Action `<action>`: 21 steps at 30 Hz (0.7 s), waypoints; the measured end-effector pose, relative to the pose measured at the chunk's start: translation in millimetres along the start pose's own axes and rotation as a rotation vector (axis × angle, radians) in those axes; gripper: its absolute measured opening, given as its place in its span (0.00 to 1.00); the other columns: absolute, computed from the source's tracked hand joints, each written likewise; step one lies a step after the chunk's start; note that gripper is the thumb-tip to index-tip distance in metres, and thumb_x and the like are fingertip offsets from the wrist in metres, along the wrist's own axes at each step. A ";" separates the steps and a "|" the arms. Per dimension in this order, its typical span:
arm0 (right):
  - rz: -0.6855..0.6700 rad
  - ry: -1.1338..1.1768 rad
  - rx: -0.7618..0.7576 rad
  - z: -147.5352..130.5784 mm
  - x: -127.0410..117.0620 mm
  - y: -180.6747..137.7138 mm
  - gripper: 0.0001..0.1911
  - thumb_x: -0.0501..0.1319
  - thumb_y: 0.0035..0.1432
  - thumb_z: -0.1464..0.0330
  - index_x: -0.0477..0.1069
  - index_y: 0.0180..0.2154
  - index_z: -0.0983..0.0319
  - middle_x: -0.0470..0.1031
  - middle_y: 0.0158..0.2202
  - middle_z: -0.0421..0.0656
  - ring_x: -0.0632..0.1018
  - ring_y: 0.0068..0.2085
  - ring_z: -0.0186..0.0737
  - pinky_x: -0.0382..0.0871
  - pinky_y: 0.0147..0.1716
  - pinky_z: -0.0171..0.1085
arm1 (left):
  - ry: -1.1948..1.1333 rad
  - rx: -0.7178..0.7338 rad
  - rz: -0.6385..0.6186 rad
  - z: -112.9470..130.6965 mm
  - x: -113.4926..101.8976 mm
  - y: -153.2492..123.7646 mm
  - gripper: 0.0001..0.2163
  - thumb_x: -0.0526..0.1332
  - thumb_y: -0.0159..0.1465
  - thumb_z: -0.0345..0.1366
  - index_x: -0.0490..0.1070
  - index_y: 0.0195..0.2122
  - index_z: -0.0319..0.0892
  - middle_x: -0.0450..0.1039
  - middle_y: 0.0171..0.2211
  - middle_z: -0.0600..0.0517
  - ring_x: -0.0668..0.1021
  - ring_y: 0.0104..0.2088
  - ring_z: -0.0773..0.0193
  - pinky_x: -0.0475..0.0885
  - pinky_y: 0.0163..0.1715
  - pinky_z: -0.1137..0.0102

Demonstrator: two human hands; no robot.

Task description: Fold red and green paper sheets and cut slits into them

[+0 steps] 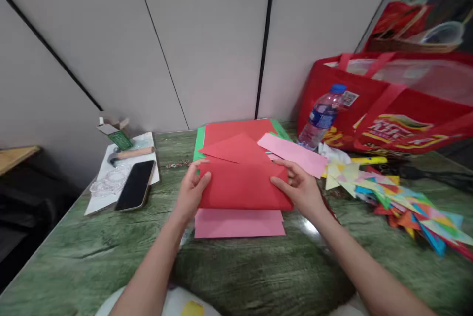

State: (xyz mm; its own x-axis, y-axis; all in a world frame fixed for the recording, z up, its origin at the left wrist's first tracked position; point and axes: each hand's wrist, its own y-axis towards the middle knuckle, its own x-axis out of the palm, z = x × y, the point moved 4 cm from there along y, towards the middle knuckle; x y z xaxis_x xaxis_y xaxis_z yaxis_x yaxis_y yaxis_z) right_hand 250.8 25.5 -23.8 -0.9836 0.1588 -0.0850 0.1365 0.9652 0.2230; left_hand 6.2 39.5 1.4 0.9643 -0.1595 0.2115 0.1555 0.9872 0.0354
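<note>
Counter, left: hammer on white paper; phone beside it. Left hand: fingers clamped on left edge of folded red paper. Red paper: centre, between hands, overlapping pink sheets. Right hand: fingers clamped on right edge. Right: bottle, red bag, colourful paper pieces.

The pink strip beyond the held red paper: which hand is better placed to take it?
Probably the right hand: it holds the red paper near the pink strip, while the left hand holds its other side, farther away.
</note>
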 end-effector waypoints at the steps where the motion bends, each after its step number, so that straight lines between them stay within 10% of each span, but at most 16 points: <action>1: 0.001 0.003 0.006 0.9 -0.4 0.1 0.21 0.64 0.46 0.65 0.67 0.44 0.57 0.75 0.36 0.43 0.75 0.34 0.43 0.69 0.28 0.39 | 0.000 0.007 0.008 -0.3 -0.8 -0.1 0.13 0.60 0.56 0.37 0.61 0.42 0.49 0.68 0.24 0.58 0.73 0.22 0.68 0.67 0.23 0.74; 21: -0.006 0.150 0.072 2.8 2.6 -0.3 0.22 0.66 0.42 0.65 0.67 0.42 0.57 0.76 0.34 0.43 0.76 0.33 0.44 0.70 0.29 0.40 | 0.221 0.115 0.159 0.5 -7.6 -3.0 0.16 0.60 0.55 0.39 0.64 0.45 0.46 0.63 0.15 0.60 0.68 0.15 0.68 0.59 0.16 0.75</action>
State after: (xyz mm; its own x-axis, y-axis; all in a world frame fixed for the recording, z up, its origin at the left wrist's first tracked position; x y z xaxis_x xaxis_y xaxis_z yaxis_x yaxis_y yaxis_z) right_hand 248.5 26.2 -26.8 -0.9902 0.1257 0.0606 0.1336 0.9792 0.1528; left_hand -1.6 37.8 0.2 0.9999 0.0141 0.0063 -0.0148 0.9912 0.1319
